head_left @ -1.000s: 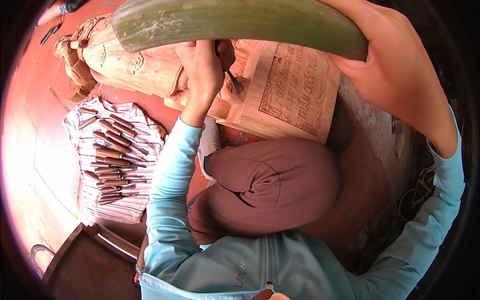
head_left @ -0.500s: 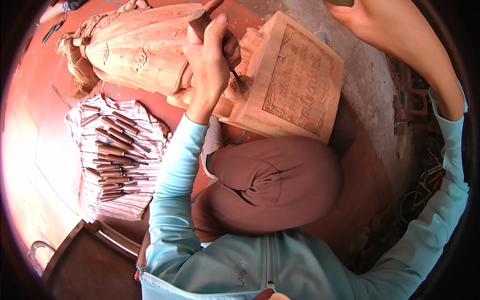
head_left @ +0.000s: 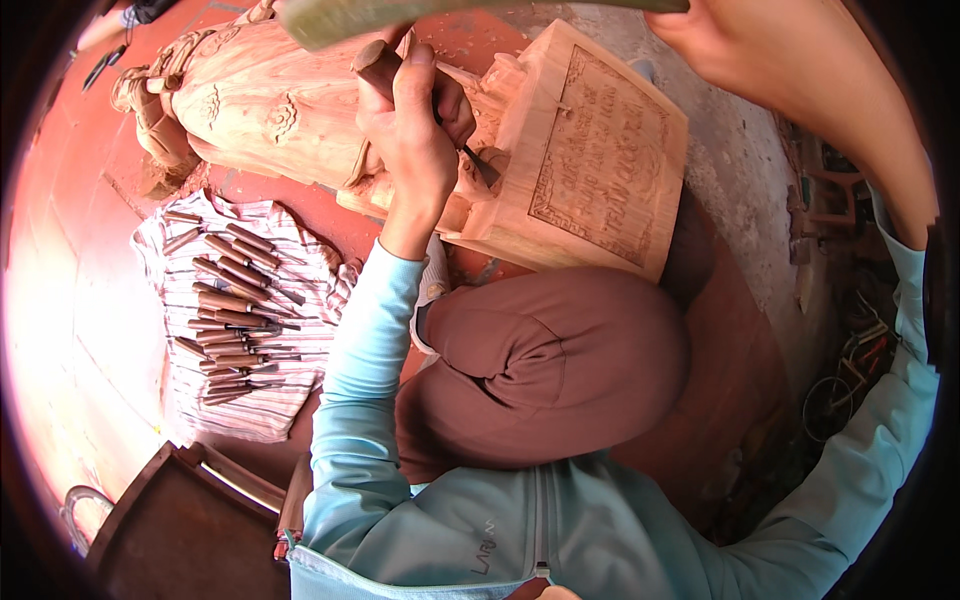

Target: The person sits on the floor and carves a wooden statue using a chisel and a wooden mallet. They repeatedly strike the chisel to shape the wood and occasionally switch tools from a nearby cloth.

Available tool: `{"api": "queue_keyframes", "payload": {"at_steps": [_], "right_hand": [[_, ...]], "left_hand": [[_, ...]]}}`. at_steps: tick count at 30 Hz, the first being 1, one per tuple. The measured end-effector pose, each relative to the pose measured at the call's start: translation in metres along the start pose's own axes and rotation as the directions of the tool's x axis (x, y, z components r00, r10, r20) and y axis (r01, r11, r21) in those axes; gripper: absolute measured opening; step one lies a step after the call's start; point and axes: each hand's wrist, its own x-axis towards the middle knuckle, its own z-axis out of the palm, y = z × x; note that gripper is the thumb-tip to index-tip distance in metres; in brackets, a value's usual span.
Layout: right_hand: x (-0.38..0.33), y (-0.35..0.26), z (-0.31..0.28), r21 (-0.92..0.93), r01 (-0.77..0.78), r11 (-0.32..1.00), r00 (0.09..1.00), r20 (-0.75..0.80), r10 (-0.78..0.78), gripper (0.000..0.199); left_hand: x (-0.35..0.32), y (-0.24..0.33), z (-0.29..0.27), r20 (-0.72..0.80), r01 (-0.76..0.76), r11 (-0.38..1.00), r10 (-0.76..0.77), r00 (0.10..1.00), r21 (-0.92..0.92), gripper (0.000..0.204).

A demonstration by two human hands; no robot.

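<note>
A pale carved wooden statue [head_left: 270,115] lies on its side on the red floor, its square base [head_left: 600,165] with a carved panel facing me. My left hand [head_left: 415,130] grips a wooden-handled chisel [head_left: 385,65], its blade set against the carving near the base. My right hand [head_left: 790,70] is raised at the upper right and holds a long greenish wooden mallet [head_left: 400,15], which crosses the top edge just above the chisel's handle.
Several wooden-handled chisels [head_left: 235,310] lie in rows on a striped cloth [head_left: 260,400] to my left. My bent knee in brown trousers [head_left: 560,360] sits below the statue's base. A dark wooden stool [head_left: 180,520] stands at lower left. Clutter lines the right edge.
The mallet was low across the statue a second ago, lifted out of view half a second ago, and now shows again at the top edge. My left hand stays on the chisel.
</note>
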Motion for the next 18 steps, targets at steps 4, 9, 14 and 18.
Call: {"api": "queue_keyframes", "payload": {"at_steps": [4, 9, 14, 18], "right_hand": [[-0.011, 0.006, -0.006, -0.033, -0.013, 0.999, 1.0, 0.027, 0.013, 0.057], [-0.02, 0.009, -0.005, -0.041, -0.027, 0.999, 0.999, 0.04, 0.029, 0.056], [-0.014, 0.01, 0.009, 0.016, 0.026, 1.0, 1.0, 0.01, -0.026, 0.056], [-0.02, 0.01, 0.002, 0.001, 0.007, 1.0, 1.0, 0.027, -0.007, 0.056]], "left_hand": [[-0.007, -0.008, 0.019, -0.007, -0.023, 1.0, 0.023, 1.0, 0.01, 0.043], [-0.015, -0.019, 0.02, -0.047, -0.124, 0.992, 0.123, 0.991, -0.037, 0.044], [-0.018, -0.005, 0.003, -0.051, -0.163, 0.985, 0.16, 0.986, -0.052, 0.033], [-0.023, -0.012, 0.011, -0.16, -0.129, 0.99, 0.12, 0.98, -0.05, 0.033]]}}
